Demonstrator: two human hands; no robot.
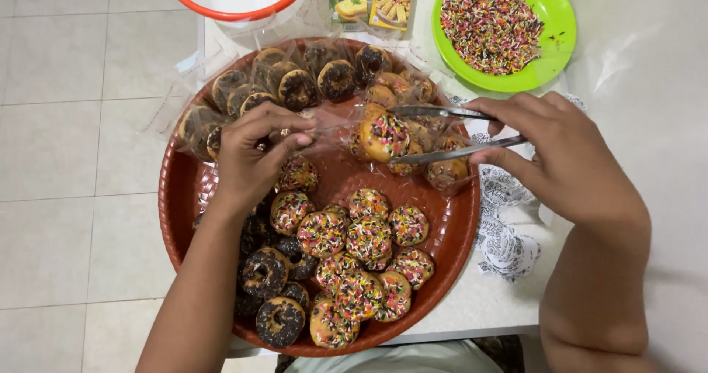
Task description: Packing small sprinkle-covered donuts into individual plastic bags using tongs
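Over the middle of the round red-brown tray [184,196], the right hand [568,155] grips a pair of metal tongs [442,133], thumb and fingers closed around the handles. The tong tips clamp a sprinkle-covered doughnut [382,137], which sits partly inside a clear plastic bag [332,129]. The left hand [254,152] pinches the open mouth of that bag between thumb and fingertips, holding it just beside the doughnut. Along the far rim of the tray lie bagged doughnuts [295,85], most with dark chocolate tops, each in clear wrap. On the near half of the tray rests a pile of unwrapped sprinkled doughnuts [361,255], touching one another, with several chocolate-crumb doughnuts [269,292] at their left. The tray stands on a white counter [634,63]. Beyond the tray, a green plate [557,41] holds loose coloured sprinkles [490,26]; two small food boxes [372,0] lie beside it, and a white basin with an orange rim [236,11] stands further left. Patterned paper [505,233] lies beside the tray under the right wrist.
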